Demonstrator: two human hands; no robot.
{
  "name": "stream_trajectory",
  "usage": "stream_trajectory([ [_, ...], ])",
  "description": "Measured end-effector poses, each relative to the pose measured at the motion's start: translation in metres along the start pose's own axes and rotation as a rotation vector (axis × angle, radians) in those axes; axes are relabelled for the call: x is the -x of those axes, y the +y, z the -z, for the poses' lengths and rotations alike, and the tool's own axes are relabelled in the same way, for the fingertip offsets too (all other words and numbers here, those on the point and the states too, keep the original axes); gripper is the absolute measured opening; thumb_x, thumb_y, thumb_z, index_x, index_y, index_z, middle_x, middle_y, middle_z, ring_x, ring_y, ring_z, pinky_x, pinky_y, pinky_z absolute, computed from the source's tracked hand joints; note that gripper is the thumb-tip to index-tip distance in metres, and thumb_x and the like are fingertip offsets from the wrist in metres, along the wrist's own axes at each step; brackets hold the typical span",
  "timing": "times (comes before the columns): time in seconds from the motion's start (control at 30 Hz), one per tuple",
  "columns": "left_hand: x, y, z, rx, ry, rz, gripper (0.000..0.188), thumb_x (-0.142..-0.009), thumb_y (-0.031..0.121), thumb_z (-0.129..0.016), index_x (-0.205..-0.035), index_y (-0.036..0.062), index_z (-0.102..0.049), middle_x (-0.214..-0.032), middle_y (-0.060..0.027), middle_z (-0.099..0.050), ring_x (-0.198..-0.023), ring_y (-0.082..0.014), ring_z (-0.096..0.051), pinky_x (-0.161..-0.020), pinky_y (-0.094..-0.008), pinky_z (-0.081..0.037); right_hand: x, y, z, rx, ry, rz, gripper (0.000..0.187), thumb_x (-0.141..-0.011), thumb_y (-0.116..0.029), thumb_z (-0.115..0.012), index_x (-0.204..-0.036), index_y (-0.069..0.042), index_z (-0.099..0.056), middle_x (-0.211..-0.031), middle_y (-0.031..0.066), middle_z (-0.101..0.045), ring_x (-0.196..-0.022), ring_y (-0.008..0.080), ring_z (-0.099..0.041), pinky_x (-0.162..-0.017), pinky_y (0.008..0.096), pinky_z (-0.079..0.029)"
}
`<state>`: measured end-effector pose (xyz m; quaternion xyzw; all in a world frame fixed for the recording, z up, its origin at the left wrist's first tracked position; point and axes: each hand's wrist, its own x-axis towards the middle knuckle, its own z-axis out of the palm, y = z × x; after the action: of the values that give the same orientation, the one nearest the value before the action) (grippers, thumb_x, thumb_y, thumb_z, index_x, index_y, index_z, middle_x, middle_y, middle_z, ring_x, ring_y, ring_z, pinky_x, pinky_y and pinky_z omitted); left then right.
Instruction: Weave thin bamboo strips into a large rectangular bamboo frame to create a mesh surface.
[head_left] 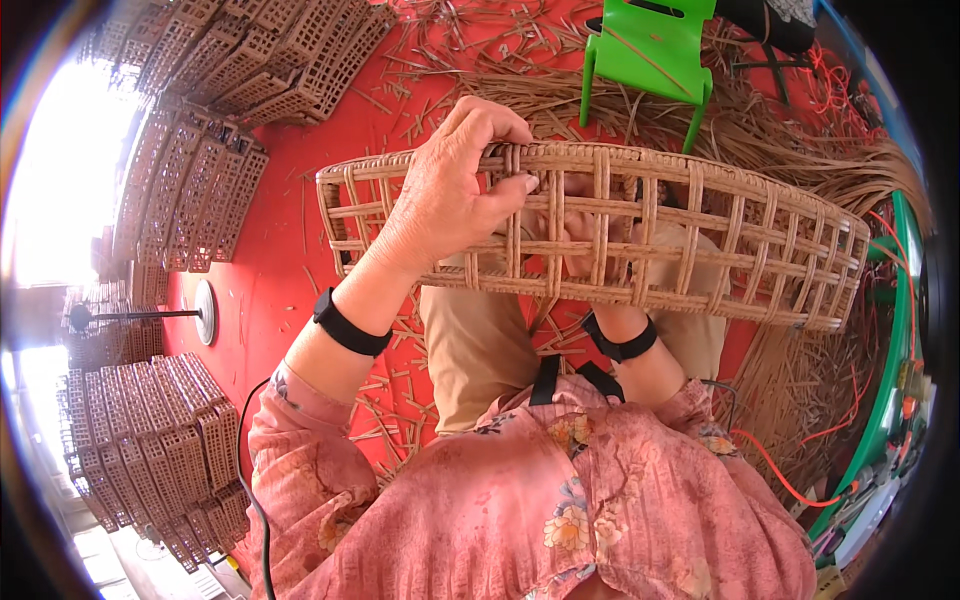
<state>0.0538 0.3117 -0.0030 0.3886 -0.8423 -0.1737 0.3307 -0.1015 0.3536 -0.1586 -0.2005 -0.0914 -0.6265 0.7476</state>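
Note:
A long, shallow wicker basket [620, 246] of brown strips in an open lattice lies across my lap, tilted with one long side toward me. My left hand [460, 180] is closed over its far rim left of the middle, thumb on the near face and fingers hooked over the top. Dark strips cross the rim under these fingers. Behind the lattice, my right hand [578, 230] shows only in pieces through the gaps. Its fingers look curled; what they hold, if anything, is hidden. Each wrist wears a black band.
Stacks of similar wicker lattice pieces [190, 185] stand at the left, more at the lower left [150, 450]. A green chair [655, 55] is at the far side. Loose brown strips [790, 180] cover the red floor [270, 290] at right. Orange cords [780, 470] run along a green edge.

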Motion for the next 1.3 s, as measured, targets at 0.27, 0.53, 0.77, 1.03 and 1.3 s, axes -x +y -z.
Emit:
stream_trajectory([
  [0.27,-0.002,-0.005,0.002,0.028,-0.011,-0.007,0.021,-0.073,0.003,-0.071,-0.092,0.004,-0.06,-0.103,-0.0072,-0.061,-0.094,-0.021,-0.061,-0.085,-0.0329,-0.049,0.001,0.006,0.016,0.621,0.344,-0.025,0.024,-0.096,-0.015,-0.06,-0.115,-0.002,-0.054,-0.114,0.0117,-0.06,-0.104,0.0208,-0.061,-0.091,0.0359,-0.054],
  [0.53,-0.002,-0.003,-0.004,0.015,-0.004,0.031,0.021,-0.073,0.002,-0.071,-0.09,0.0038,-0.059,-0.1,-0.0068,-0.06,-0.094,-0.0203,-0.06,-0.084,-0.0325,-0.049,-0.005,0.008,0.004,0.509,0.309,0.102,0.021,-0.094,-0.006,-0.061,-0.113,-0.002,-0.055,-0.11,0.0072,-0.061,-0.098,0.0147,-0.061,-0.084,0.0294,-0.055],
  [0.77,0.002,-0.004,-0.003,0.018,-0.017,0.041,0.022,-0.073,0.001,-0.071,-0.09,0.0037,-0.057,-0.1,-0.0067,-0.06,-0.096,-0.0215,-0.06,-0.087,-0.0338,-0.048,-0.015,-0.006,-0.046,0.202,0.173,0.047,0.019,-0.098,-0.008,-0.055,-0.116,-0.002,-0.055,-0.111,0.006,-0.062,-0.098,0.0127,-0.06,-0.081,0.0267,-0.053],
  [1.03,0.001,-0.001,-0.005,-0.019,-0.008,0.037,0.02,-0.072,0.001,-0.069,-0.087,0.003,-0.056,-0.098,-0.0072,-0.059,-0.092,-0.0226,-0.059,-0.085,-0.0343,-0.048,-0.007,-0.002,-0.005,1.13,0.093,0.222,0.018,-0.096,-0.007,-0.058,-0.113,-0.003,-0.059,-0.11,0.0048,-0.057,-0.098,0.0153,-0.057,-0.083,0.0293,-0.051],
  [1.3,0.004,0.0,-0.006,-0.012,0.014,0.027,0.021,-0.072,0.0,-0.07,-0.089,0.0032,-0.058,-0.102,-0.0078,-0.057,-0.096,-0.0235,-0.059,-0.086,-0.0344,-0.048,-0.005,0.008,-0.009,1.291,0.248,0.213,0.025,-0.095,-0.014,-0.061,-0.118,-0.004,-0.057,-0.108,0.0055,-0.058,-0.1,0.0177,-0.057,-0.088,0.0318,-0.05],
])
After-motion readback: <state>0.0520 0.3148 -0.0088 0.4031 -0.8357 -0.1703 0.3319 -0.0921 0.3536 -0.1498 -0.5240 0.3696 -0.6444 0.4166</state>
